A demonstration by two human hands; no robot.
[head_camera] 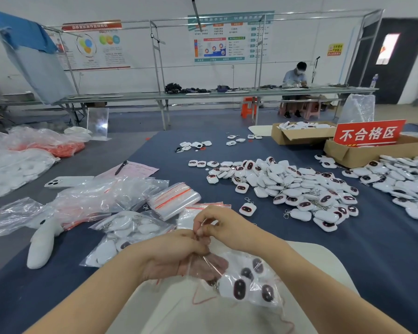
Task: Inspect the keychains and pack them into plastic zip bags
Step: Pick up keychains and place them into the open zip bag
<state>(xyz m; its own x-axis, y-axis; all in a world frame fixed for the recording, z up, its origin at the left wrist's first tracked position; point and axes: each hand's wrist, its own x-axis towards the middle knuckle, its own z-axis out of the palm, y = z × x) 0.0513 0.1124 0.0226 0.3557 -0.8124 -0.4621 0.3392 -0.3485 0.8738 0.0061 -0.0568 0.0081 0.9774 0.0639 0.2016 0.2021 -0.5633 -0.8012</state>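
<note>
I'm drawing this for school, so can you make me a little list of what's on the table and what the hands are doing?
Left hand: grips the top of the zip bag
Right hand: pinches the same bag's top edge
Inside the bag: several white keychains with dark faces
Loose keychains: big pile to the right, on the blue table
Empty bags: stack with red strips, ahead of the hands
Packed bag: lies left of the hands
Extras: phone, pen, red sign
</note>
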